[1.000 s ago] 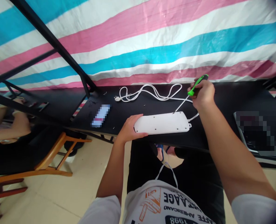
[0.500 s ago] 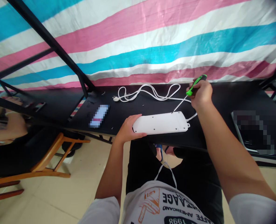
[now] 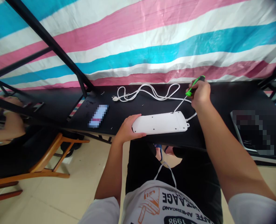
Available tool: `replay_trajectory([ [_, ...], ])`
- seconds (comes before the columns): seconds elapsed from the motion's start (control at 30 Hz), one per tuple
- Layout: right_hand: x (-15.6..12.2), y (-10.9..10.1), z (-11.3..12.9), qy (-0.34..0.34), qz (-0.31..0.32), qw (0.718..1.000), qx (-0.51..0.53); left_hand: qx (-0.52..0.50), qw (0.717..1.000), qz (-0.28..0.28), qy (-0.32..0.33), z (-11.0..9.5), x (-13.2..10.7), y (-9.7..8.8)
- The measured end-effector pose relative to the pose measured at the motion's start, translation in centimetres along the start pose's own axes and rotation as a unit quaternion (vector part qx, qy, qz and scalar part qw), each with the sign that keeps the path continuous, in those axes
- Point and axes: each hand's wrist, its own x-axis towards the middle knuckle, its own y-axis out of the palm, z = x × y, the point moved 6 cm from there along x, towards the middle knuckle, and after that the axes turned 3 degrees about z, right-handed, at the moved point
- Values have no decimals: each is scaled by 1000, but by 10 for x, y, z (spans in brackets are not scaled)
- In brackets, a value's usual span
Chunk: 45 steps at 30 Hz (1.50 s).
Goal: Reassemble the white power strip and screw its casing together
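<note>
A white power strip (image 3: 162,122) lies face down on the black table (image 3: 222,102), its back with small screw holes turned up. My left hand (image 3: 128,128) grips its left end, fingers wrapped over the edge. My right hand (image 3: 200,93) is closed round a green-handled screwdriver (image 3: 191,87). The metal shaft slants down to the left, and its tip rests on the far edge of the strip near the right end. The strip's white cable (image 3: 149,92) loops across the table behind it and ends in a plug.
A blurred small flat object (image 3: 98,115) lies on the table to the left. Black metal frame bars (image 3: 47,39) cross the upper left. A wooden chair (image 3: 51,155) stands lower left, with another person's arm (image 3: 9,124) beside it. A striped tarp hangs behind.
The view has shifted slightly. Both hands keep their hold; the screwdriver tip stays on the strip's far edge, the right hand barely moved.
</note>
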Motion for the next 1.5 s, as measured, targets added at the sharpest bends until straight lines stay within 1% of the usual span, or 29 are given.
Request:
replay_trajectory([
  [0.2, -1, -1, 1, -2, -10, 1000, -18, 0, 1000, 1, -3, 0, -1, -1],
  [0.37, -9, 8, 3, -8, 11, 1000, -23, 3, 1000, 2, -6, 0, -1, -1],
  [0.47, -13, 10, 7, -9, 3, 1000, -27, 2, 1000, 0, -7, 0, -1, -1],
  [0.67, -11, -1, 14, -1, -46, 997, -56, 0, 1000, -2, -1, 1, -1, 0],
  [0.8, -8, -8, 18, -10, -51, 996, -67, 2, 1000, -3, -2, 1, -1, 0],
  [0.9, -4, -9, 17, -10, -48, 998, -38, 4, 1000, -1, -4, 0, -1, 0],
  [1.0, -1, -5, 13, -12, -33, 999, 8, 4, 1000, 0, -3, 0, -1, 0],
  [1.1, -2, 3, 6, -13, -14, 999, 29, 7, 1000, 1, -6, -1, -1, -1],
  [1.3, -13, 24, -6, -34, 66, 997, 15, 7, 1000, 5, -8, -2, -1, -1],
  [1.37, -18, 28, -8, -38, 83, 996, 11, 7, 1000, 6, -7, -2, -1, -1],
  [1.5, -27, 38, -14, -28, 128, 991, 20, 6, 1000, 9, -9, -1, -1, 0],
])
